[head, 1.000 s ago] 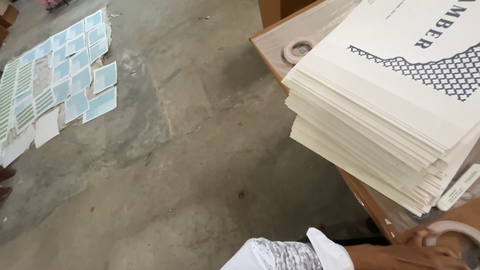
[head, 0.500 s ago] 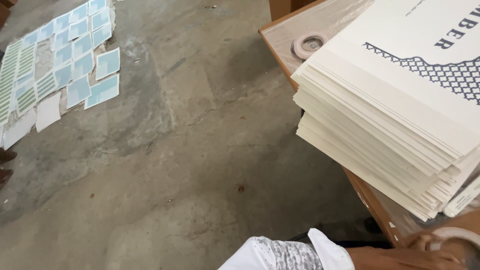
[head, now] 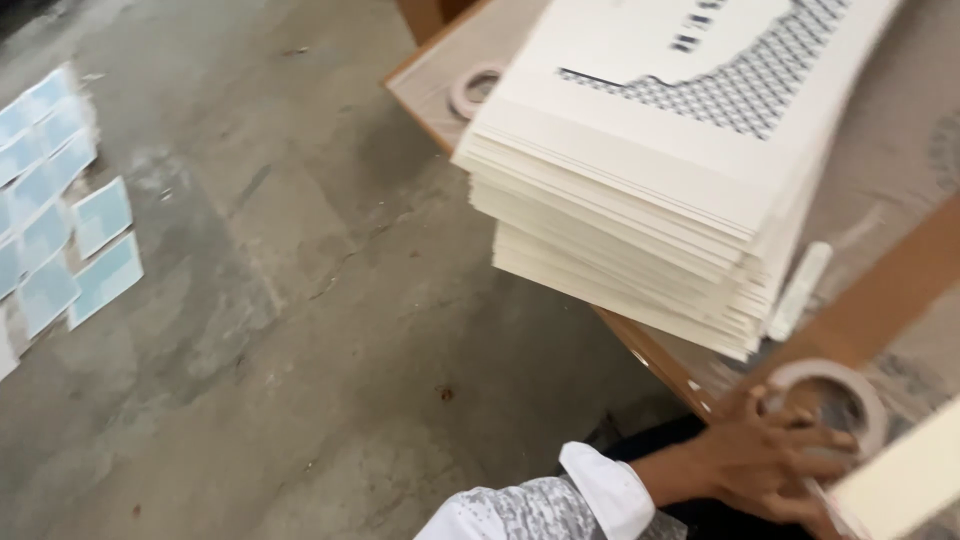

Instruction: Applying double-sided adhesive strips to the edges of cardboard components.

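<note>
My left hand (head: pixel 760 465) sits at the bottom right, fingers curled on a roll of pale tape (head: pixel 850 385) that lies on the brown table (head: pixel 880 290). A white patterned sleeve (head: pixel 560 505) covers the forearm. The corner of a cream sheet (head: pixel 900 480) overlaps the roll and my fingertips. Just beyond the hand stands a tall stack of cream printed sheets (head: pixel 650 190) with a dark lattice pattern on top. My right hand is out of view.
A second tape roll (head: pixel 475 90) lies at the table's far corner. A white stick-shaped object (head: pixel 800 290) rests beside the stack. Blue and white cards (head: pixel 90 250) are laid out in rows on the concrete floor (head: pixel 300 300) at the left.
The view has swung right and downward, so the stack and table fill more of the frame. My hand on the tape roll has come fully into view.
</note>
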